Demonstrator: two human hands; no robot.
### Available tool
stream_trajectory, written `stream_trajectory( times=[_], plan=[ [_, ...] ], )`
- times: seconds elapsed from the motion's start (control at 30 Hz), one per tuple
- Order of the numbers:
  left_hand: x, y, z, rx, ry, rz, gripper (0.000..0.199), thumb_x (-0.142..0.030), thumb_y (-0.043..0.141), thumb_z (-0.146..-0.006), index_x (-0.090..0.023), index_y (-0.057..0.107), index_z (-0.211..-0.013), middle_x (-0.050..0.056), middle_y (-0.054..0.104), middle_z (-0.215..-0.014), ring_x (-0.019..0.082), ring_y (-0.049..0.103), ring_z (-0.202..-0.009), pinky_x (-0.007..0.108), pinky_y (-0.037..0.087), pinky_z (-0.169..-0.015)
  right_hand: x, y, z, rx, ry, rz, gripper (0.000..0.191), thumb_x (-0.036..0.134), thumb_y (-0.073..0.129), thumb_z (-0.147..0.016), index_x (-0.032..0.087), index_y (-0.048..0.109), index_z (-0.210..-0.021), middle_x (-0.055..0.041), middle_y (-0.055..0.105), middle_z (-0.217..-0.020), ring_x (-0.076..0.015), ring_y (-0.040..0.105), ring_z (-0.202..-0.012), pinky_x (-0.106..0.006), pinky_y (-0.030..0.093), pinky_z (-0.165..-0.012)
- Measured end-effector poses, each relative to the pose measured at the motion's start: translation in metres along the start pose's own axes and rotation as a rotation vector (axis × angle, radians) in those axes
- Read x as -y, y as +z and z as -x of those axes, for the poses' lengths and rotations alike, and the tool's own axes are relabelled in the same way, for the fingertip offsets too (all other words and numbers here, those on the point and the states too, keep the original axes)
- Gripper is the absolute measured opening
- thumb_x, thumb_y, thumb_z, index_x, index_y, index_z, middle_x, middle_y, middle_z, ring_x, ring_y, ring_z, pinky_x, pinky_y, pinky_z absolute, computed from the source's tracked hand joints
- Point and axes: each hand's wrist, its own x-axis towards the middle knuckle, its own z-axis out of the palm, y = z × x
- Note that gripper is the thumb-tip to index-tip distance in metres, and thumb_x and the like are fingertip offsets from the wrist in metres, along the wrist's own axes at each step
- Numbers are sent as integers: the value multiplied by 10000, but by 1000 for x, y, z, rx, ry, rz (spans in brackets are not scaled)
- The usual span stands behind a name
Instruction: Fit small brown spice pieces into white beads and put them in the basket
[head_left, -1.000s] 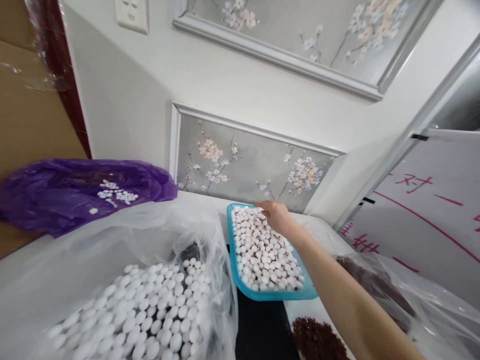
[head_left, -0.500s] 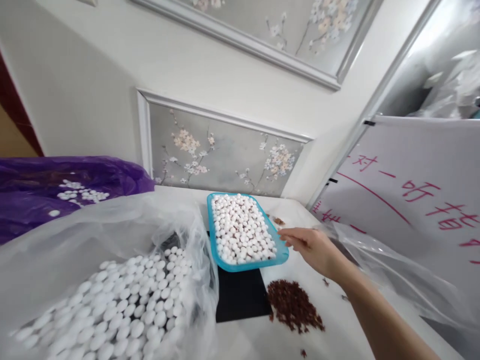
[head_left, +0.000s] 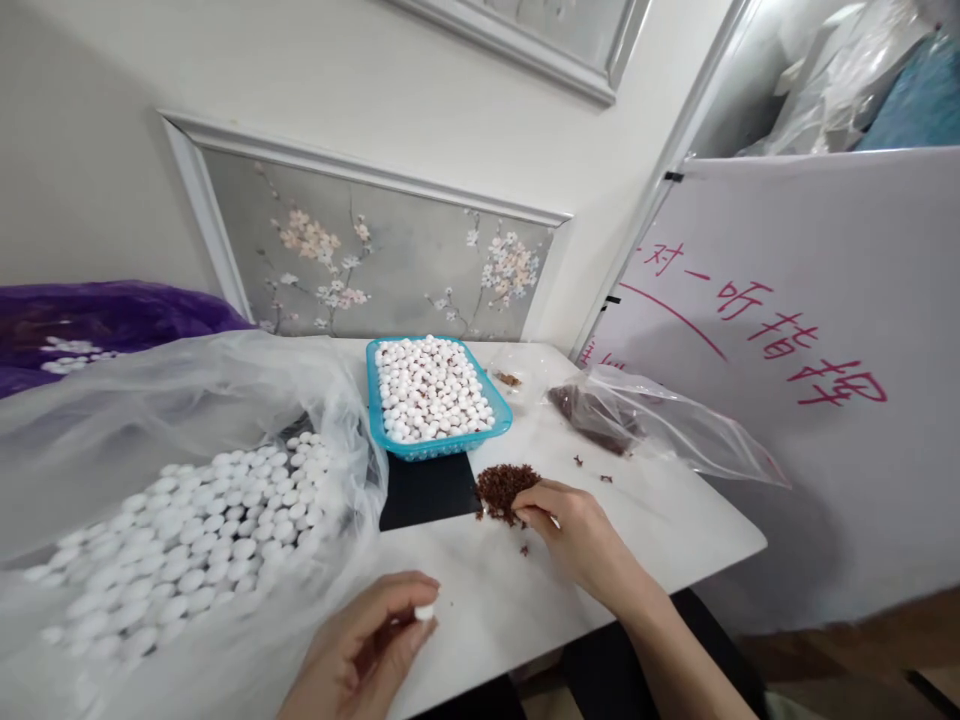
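Between thumb and forefinger, my left hand [head_left: 371, 640] holds a white ball [head_left: 424, 611] above the near part of the white table [head_left: 465, 580]. My right hand [head_left: 574, 525] has its fingertips pinched at the right edge of a pile of dark red-brown pieces [head_left: 504, 488]; whether anything is between them is hidden. Behind the pile stands a blue basket [head_left: 504, 418] full of white balls with reddish bits among them. On the left lies a large clear plastic bag [head_left: 225, 375] with many loose white balls [head_left: 202, 535] in it.
A black mat [head_left: 427, 492] lies under the basket's near side. At the right is a clear bag of dark material [head_left: 600, 412], with a few loose pieces nearby. Purple plastic [head_left: 135, 310] is at the far left. A white board with red writing [head_left: 795, 300] stands on the right.
My right hand has moved from the basket's right edge down to the dark pile. My left hand has come into view with a white ball. The camera view has shifted.
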Motion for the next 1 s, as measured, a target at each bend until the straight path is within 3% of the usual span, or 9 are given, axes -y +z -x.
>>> stream_trajectory(
  times=[0.17,0.37,0.53,0.63,0.73,0.83,1.0],
  plan=[
    [-8,2,5,-36,-46,14,212,-366,682,-695,-240,709,-864,41,705,-924,201,644,-845,184,495,-734,2,7,26,8,5,-60,207,127,484,-805,236,660,-814,-1,644,-816,-158,595,-724,-262,434,-676],
    [-21,11,8,-176,-50,127,235,-384,679,-695,-212,708,-853,35,697,-827,165,644,-728,190,495,-708,-9,28,40,-120,61,-36,207,146,501,-796,235,669,-876,-39,652,-868,-200,609,-779,-301,456,-711],
    [-34,19,6,-115,-183,442,218,-319,739,-664,-168,717,-819,50,689,-884,158,631,-794,216,507,-789,-7,36,39,-166,42,-60,240,127,443,-822,230,639,-731,-42,613,-807,-194,576,-733,-291,433,-649],
    [-33,27,3,-54,-314,713,188,-249,741,-684,-152,715,-843,48,677,-926,119,620,-793,207,507,-817,3,37,44,-193,55,-270,190,173,469,-842,220,620,-737,-37,605,-793,-176,559,-702,-275,435,-643],
    [-26,33,-1,-26,-379,848,152,-176,738,-691,-134,708,-834,24,650,-825,82,609,-727,172,515,-768,20,41,53,-104,101,-638,117,242,525,-840,210,615,-771,-7,591,-676,-154,549,-627,-251,445,-603],
    [-18,33,-2,-7,-377,904,172,-161,715,-718,-149,690,-888,2,613,-760,60,583,-661,154,517,-686,38,48,58,11,122,-905,83,263,552,-831,197,600,-817,5,596,-664,-138,563,-623,-247,467,-624],
    [-16,32,1,79,-312,878,96,-227,668,-775,-138,656,-808,-9,557,-660,42,522,-603,124,469,-615,57,55,56,-64,147,-1076,97,272,567,-831,195,589,-775,20,565,-622,-120,536,-591,-234,453,-586]
  ],
)
